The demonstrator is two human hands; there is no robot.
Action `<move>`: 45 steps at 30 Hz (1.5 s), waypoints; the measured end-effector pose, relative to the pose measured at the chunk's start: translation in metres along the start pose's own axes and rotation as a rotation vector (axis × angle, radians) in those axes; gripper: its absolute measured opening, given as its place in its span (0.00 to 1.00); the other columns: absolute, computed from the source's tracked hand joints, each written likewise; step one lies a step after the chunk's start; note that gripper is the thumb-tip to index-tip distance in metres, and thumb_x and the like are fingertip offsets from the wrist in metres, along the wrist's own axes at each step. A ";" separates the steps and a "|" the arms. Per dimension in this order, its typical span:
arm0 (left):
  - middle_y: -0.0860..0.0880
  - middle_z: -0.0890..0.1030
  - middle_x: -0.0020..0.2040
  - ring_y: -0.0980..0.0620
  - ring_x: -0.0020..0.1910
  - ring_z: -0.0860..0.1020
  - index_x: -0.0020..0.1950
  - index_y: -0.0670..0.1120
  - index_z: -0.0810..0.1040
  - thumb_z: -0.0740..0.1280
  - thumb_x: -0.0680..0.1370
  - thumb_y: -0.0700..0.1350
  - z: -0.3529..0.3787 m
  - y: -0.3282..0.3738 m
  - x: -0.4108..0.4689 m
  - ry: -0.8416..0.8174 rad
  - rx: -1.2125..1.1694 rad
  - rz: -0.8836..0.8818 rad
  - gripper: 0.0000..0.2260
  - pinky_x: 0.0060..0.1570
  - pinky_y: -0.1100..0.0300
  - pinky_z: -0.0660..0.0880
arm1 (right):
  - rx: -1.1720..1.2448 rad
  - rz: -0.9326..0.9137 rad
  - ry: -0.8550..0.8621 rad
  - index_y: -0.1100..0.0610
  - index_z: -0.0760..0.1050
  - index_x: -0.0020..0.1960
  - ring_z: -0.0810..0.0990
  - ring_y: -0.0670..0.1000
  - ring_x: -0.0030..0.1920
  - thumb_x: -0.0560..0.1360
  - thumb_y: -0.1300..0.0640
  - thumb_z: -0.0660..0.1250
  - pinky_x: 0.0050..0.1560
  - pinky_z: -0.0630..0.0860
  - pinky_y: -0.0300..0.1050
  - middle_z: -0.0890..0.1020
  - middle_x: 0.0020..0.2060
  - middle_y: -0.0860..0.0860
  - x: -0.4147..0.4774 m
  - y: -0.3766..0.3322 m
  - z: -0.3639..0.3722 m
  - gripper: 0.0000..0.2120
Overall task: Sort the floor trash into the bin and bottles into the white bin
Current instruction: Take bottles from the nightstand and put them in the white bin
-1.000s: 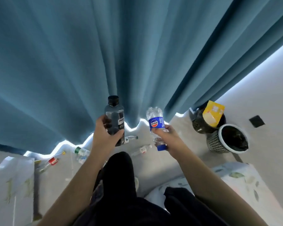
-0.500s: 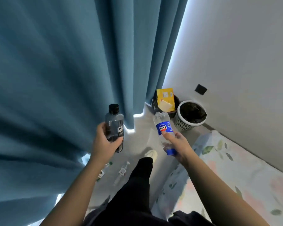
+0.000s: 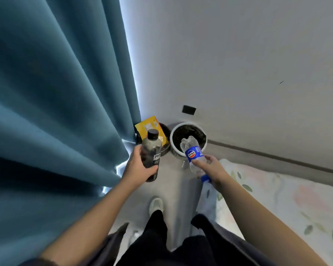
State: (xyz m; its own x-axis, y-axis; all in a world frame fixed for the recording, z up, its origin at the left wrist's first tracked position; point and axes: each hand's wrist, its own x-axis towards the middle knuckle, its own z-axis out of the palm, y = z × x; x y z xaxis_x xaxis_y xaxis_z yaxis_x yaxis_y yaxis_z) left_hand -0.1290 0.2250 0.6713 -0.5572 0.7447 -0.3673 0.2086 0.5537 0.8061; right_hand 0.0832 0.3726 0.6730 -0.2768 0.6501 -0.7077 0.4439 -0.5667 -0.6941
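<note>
The white bin [image 3: 189, 124] is black inside. Left of it, a black bin [image 3: 166, 131] holds a yellow packet [image 3: 147, 124], and farther left hangs a teal curtain [image 3: 56, 93]. In front, the dark bottle [image 3: 151, 152] has a black cap and white label; the clear bottle [image 3: 192, 153] has a blue label and seemingly a blue cap.

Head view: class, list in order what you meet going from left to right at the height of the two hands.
Blue curtain → left hand → dark bottle → clear bottle with blue label → right hand → floral bedding.
</note>
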 end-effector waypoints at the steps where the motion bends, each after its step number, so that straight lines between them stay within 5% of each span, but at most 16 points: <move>1: 0.52 0.75 0.60 0.51 0.58 0.76 0.65 0.55 0.62 0.75 0.64 0.51 0.005 0.010 0.016 -0.044 0.019 0.016 0.34 0.56 0.54 0.74 | 0.024 0.019 0.024 0.54 0.68 0.64 0.80 0.59 0.53 0.66 0.51 0.78 0.41 0.79 0.50 0.76 0.58 0.55 0.007 -0.003 -0.004 0.31; 3: 0.52 0.74 0.61 0.50 0.59 0.75 0.64 0.55 0.62 0.74 0.62 0.53 0.017 0.029 0.045 -0.106 0.047 0.027 0.34 0.59 0.50 0.74 | 0.067 0.052 0.070 0.56 0.67 0.66 0.80 0.56 0.50 0.68 0.56 0.77 0.38 0.78 0.47 0.76 0.58 0.55 0.022 -0.006 -0.013 0.30; 7: 0.52 0.74 0.59 0.49 0.57 0.75 0.60 0.55 0.62 0.75 0.64 0.50 0.048 0.043 0.094 -0.129 0.034 -0.012 0.30 0.58 0.50 0.73 | 0.042 0.125 0.123 0.57 0.66 0.68 0.81 0.59 0.53 0.65 0.55 0.79 0.47 0.81 0.55 0.77 0.58 0.57 0.070 -0.005 -0.031 0.37; 11: 0.50 0.73 0.60 0.49 0.57 0.75 0.62 0.53 0.62 0.76 0.67 0.46 0.085 0.032 0.132 -0.098 -0.013 -0.149 0.30 0.57 0.53 0.72 | -0.037 0.223 0.124 0.57 0.68 0.66 0.81 0.56 0.45 0.68 0.51 0.76 0.32 0.77 0.44 0.78 0.55 0.56 0.122 -0.014 -0.049 0.31; 17: 0.46 0.74 0.60 0.50 0.56 0.75 0.64 0.51 0.65 0.77 0.67 0.44 0.144 0.009 0.204 -0.075 -0.064 -0.310 0.30 0.54 0.57 0.71 | -0.270 0.316 0.033 0.57 0.69 0.60 0.79 0.52 0.30 0.73 0.48 0.70 0.24 0.71 0.38 0.79 0.50 0.57 0.243 -0.027 -0.071 0.21; 22: 0.54 0.76 0.57 0.54 0.55 0.74 0.58 0.57 0.66 0.77 0.66 0.46 0.220 -0.036 0.292 -0.027 -0.093 -0.288 0.28 0.53 0.58 0.69 | -0.546 0.274 -0.051 0.55 0.66 0.64 0.79 0.53 0.36 0.73 0.47 0.67 0.28 0.71 0.38 0.78 0.50 0.55 0.382 0.001 -0.066 0.24; 25: 0.55 0.75 0.57 0.56 0.57 0.75 0.58 0.61 0.68 0.76 0.63 0.49 0.270 -0.080 0.343 -0.023 -0.076 -0.220 0.28 0.58 0.55 0.73 | -0.733 0.241 -0.127 0.56 0.65 0.62 0.79 0.57 0.43 0.71 0.44 0.66 0.40 0.76 0.46 0.77 0.50 0.56 0.456 0.039 -0.052 0.25; 29: 0.51 0.71 0.62 0.48 0.61 0.72 0.65 0.57 0.68 0.76 0.66 0.44 0.322 -0.130 0.405 -0.119 0.229 -0.085 0.31 0.57 0.48 0.74 | -1.037 0.148 -0.146 0.57 0.65 0.62 0.75 0.63 0.57 0.75 0.45 0.62 0.51 0.69 0.50 0.73 0.57 0.59 0.523 0.085 -0.042 0.22; 36: 0.46 0.66 0.68 0.45 0.62 0.69 0.72 0.58 0.58 0.70 0.74 0.45 0.364 -0.195 0.488 -0.471 1.023 0.378 0.31 0.56 0.51 0.70 | -1.579 -0.062 -0.246 0.56 0.64 0.66 0.77 0.62 0.54 0.77 0.46 0.62 0.42 0.69 0.49 0.71 0.59 0.58 0.599 0.137 -0.039 0.22; 41: 0.43 0.65 0.70 0.43 0.64 0.68 0.73 0.57 0.58 0.68 0.75 0.42 0.380 -0.218 0.520 -0.628 1.375 0.599 0.30 0.59 0.49 0.68 | -1.628 -0.036 -0.343 0.55 0.66 0.67 0.76 0.61 0.57 0.77 0.54 0.65 0.47 0.73 0.51 0.74 0.59 0.58 0.634 0.159 -0.031 0.21; 45: 0.42 0.62 0.73 0.40 0.69 0.63 0.74 0.54 0.59 0.65 0.77 0.45 0.396 -0.221 0.526 -0.698 1.540 0.543 0.27 0.68 0.42 0.60 | -1.589 -0.051 -0.321 0.55 0.67 0.67 0.76 0.62 0.57 0.77 0.60 0.64 0.45 0.72 0.51 0.74 0.58 0.58 0.647 0.171 -0.028 0.19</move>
State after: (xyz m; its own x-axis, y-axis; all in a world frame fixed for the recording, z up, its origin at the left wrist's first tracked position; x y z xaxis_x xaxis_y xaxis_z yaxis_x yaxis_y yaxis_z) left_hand -0.1494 0.6419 0.1163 0.1515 0.7232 -0.6738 0.9579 -0.2755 -0.0804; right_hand 0.0042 0.7103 0.1002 -0.3843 0.4085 -0.8279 0.7591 0.6503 -0.0314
